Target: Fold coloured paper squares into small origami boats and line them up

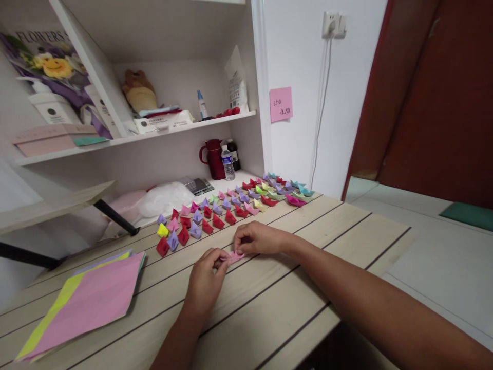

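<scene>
A small folded piece of pink paper (233, 256) lies on the wooden table (269, 308), pinched from both sides. My left hand (206, 275) grips its left end with closed fingers. My right hand (256, 239) presses and pinches its right end. Just beyond my hands stand rows of several small folded paper boats (231, 208) in red, purple, pink, yellow and green.
A stack of coloured paper sheets (88, 300), pink on top, lies at the left front. Shelves behind hold a red jug (213, 158), a water bottle (228, 163), boxes and a flower bouquet (50, 64). A pink sticky note (281, 104) hangs on the wall.
</scene>
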`<move>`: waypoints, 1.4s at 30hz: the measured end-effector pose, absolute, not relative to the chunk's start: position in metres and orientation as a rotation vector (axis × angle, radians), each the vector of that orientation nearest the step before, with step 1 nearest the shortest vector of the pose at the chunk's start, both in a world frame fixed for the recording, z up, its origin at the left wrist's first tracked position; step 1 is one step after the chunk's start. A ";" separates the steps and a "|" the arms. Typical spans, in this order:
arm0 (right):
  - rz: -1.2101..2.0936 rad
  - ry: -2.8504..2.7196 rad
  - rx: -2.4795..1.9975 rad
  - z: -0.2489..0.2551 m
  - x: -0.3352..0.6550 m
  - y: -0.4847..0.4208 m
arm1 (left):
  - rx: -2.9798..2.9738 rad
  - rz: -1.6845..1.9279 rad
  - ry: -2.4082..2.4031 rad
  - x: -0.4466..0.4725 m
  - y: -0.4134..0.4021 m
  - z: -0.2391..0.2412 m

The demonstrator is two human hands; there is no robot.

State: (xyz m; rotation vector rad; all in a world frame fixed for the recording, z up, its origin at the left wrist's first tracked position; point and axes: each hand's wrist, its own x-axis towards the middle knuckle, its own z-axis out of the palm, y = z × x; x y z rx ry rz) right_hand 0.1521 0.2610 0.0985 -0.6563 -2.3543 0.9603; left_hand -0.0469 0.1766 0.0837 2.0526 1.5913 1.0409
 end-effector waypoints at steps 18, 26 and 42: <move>0.681 -2.436 -0.671 0.097 0.145 0.260 | 2.183 1.001 1.561 -0.045 0.176 0.081; 0.640 -2.430 -0.746 0.094 0.145 0.261 | 2.258 0.952 1.536 -0.046 0.176 0.080; 0.633 -2.512 -0.697 0.094 0.150 0.263 | 2.264 0.898 1.567 -0.045 0.176 0.078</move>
